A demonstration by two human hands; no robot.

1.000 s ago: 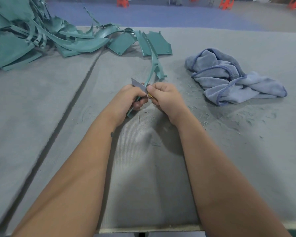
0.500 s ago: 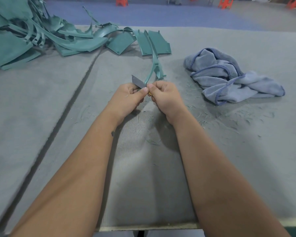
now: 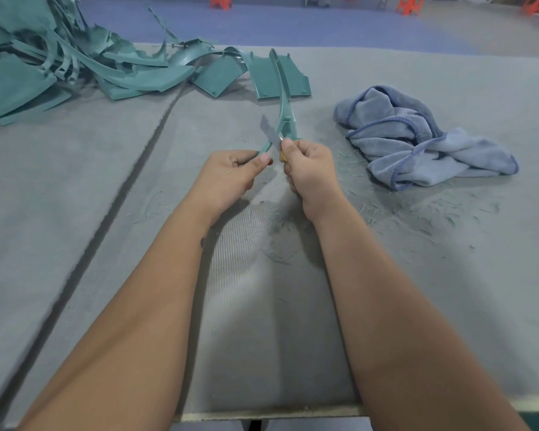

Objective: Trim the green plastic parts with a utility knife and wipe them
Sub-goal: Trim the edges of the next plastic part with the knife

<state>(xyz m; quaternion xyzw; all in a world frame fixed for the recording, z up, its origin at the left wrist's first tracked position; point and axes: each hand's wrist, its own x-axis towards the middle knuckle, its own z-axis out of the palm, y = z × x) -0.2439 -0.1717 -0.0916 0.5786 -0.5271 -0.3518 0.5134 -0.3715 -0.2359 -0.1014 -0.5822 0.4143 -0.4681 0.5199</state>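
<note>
My left hand (image 3: 231, 172) grips the near end of a long curved green plastic strip (image 3: 283, 98) that rises away from me over the table. My right hand (image 3: 311, 169) holds a utility knife (image 3: 269, 132); its grey blade sticks up to the left and lies against the strip just above my fingers. A bit of yellow handle shows under my right thumb. Fine green shavings (image 3: 274, 256) lie on the grey mat around and below my hands.
A heap of green plastic parts (image 3: 75, 66) fills the far left, with flat curved panels (image 3: 262, 76) behind the strip. A crumpled blue cloth (image 3: 417, 138) lies to the right. A dark seam (image 3: 112, 206) runs through the grey mat (image 3: 75, 244). The table's near edge (image 3: 262, 415) is at the bottom.
My hands have drawn slightly apart and the knife blade has slid up along the strip, away from my left thumb. The strip stays in my left hand.
</note>
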